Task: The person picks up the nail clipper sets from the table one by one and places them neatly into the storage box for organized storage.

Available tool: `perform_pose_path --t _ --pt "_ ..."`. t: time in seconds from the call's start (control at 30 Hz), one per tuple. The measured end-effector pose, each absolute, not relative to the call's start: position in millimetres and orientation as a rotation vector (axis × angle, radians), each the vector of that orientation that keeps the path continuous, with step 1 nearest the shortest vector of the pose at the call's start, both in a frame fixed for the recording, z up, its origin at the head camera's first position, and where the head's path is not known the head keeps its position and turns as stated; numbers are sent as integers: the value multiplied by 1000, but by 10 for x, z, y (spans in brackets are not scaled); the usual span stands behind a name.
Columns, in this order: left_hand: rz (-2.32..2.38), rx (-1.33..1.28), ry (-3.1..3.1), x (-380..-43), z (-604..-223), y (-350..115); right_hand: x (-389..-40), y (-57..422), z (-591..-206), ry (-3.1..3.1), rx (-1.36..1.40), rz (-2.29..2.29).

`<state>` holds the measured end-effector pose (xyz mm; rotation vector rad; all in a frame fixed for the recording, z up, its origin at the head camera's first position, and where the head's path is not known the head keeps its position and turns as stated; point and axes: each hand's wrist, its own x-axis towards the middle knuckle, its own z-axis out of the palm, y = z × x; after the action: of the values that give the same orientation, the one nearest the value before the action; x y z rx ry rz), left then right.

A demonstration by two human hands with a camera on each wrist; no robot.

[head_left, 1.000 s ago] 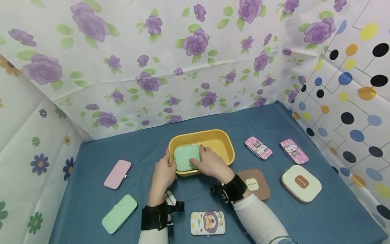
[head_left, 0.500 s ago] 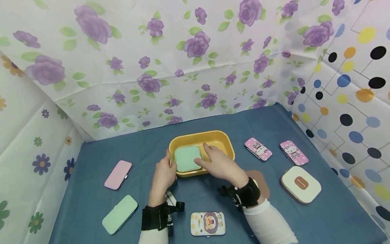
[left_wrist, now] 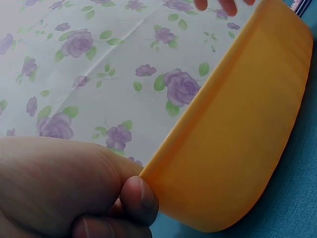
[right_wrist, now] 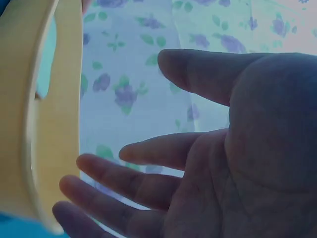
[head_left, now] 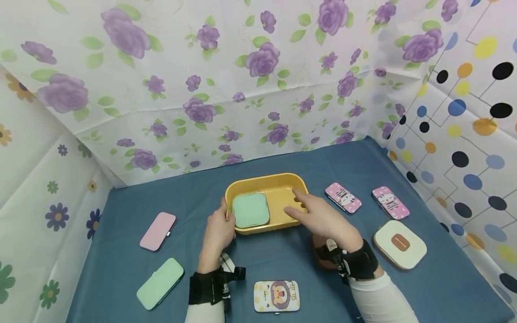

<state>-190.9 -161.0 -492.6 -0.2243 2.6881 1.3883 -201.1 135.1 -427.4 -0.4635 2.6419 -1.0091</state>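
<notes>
A mint-green square case with rounded corners (head_left: 251, 211) lies in the left part of the yellow plastic basin (head_left: 282, 205). My left hand (head_left: 218, 229) grips the basin's left rim; the left wrist view shows the thumb and curled fingers pinching the basin wall (left_wrist: 223, 134). Over the basin's right end hovers my right hand (head_left: 326, 217), holding nothing. In the right wrist view its fingers (right_wrist: 133, 183) and thumb are extended and spread beside the basin's edge. The right forearm and wrist strap partly hide a brown case (head_left: 325, 264).
Two pink patterned cases (head_left: 343, 197) and a cream case with a brown label (head_left: 400, 244) lie to the right. A lion-print case (head_left: 277, 296) is in front. To the left lie a plain pink case (head_left: 158, 231) and a long green case (head_left: 160, 283). Patterned cloth walls surround the blue tabletop.
My right hand has let go of the mint-green case and moved right, over the basin's other end. The case stays in the basin's left part. My left hand keeps its grip on the rim.
</notes>
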Motion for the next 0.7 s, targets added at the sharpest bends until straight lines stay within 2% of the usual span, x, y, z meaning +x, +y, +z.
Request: perform_pose_path --t 0.27,0.7 --pt "1388 -209 2708 -1914 -4934 -1610 -1989 1731 -4332 2686 -439 -1035" --pt "1398 -199 2701 -1906 -4944 -1621 -1794 2492 -4485 2809 -177 -930"
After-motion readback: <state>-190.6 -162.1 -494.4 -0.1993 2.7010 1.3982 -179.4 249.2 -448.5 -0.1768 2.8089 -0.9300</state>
